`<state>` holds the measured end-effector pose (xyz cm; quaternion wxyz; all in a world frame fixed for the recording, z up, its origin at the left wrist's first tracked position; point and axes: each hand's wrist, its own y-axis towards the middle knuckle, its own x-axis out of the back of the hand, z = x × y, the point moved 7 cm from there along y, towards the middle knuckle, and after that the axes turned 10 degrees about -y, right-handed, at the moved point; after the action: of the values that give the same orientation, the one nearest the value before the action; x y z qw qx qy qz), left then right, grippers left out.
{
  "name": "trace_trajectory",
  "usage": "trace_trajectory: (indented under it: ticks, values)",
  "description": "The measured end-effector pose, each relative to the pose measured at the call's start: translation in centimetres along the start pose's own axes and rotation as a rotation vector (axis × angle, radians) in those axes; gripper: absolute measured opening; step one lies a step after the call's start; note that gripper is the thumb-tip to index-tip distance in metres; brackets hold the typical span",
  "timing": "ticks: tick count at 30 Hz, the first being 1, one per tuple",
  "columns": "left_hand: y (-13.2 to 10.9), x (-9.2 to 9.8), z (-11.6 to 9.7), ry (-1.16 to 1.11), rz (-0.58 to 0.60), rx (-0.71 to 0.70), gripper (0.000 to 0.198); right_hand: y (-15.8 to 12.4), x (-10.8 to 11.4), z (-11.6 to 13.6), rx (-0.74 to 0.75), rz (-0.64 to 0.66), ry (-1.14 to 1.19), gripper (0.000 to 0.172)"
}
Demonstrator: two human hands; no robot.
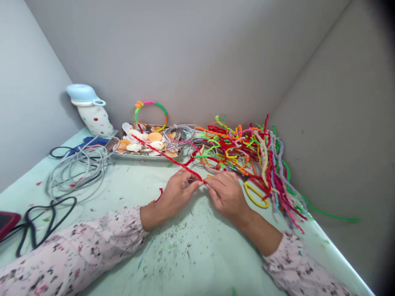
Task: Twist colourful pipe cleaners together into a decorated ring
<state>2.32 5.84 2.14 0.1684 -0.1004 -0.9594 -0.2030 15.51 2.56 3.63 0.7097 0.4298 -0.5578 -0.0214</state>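
Note:
A long red pipe cleaner (166, 157) runs slantwise from above the shell tray down to my fingertips. My left hand (180, 193) pinches it between thumb and forefinger near its lower right end. Right beside it, my right hand (225, 193) grips the tip of the same pipe cleaner, and the two hands' fingertips almost meet. Close behind the hands lies a tangled heap of coloured pipe cleaners (239, 142). A yellow pipe cleaner loop (256, 195) rests by my right wrist, and a short red piece (159, 194) shows behind my left wrist.
A metal tray (145, 157) of seashells stands at the back, a multicoloured pipe cleaner ring (167, 113) leaning over it. Left are a white bottle (94, 119) with a blue lid, coiled grey cable (74, 176), black cable (54, 213) and a red-edged device (9, 224). Walls enclose the table.

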Motion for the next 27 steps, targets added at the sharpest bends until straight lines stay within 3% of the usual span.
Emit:
trace_trajectory:
  ticks: [27]
  values:
    - [0.37, -0.31, -0.09, -0.176, 0.073, 0.048, 0.014, -0.05, -0.15, 0.09, 0.019, 0.002, 0.030, 0.019]
